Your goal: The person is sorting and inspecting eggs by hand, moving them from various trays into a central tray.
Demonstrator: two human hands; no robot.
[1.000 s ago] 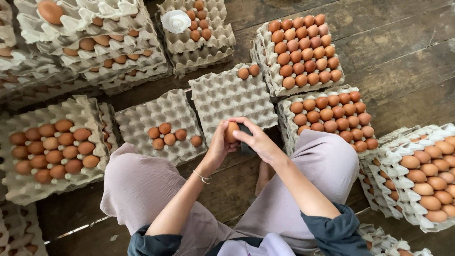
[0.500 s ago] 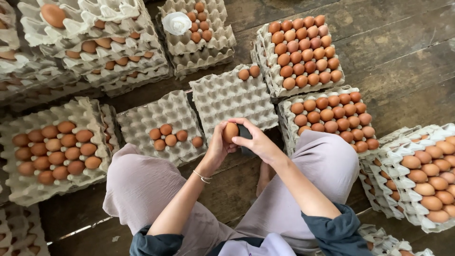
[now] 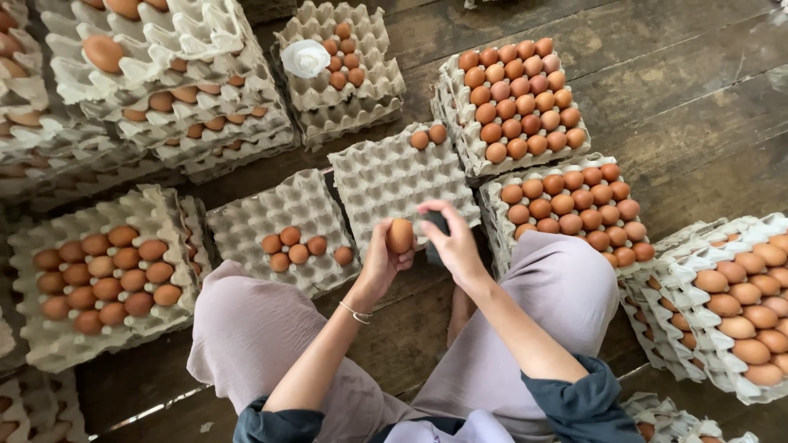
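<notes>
Soft, even daylight, faint shadows, sharp focus throughout, slight wide-angle stretch at the edges.

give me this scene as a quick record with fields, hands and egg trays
left hand: left hand holds a brown egg upright in its fingers
right hand: right hand holds a small dark object close beside the egg
nearest tray: grey tray with two eggs at its far edge
left tray: grey tray with six eggs
full trays: stacks on the right
floor: dark wooden planks
</notes>
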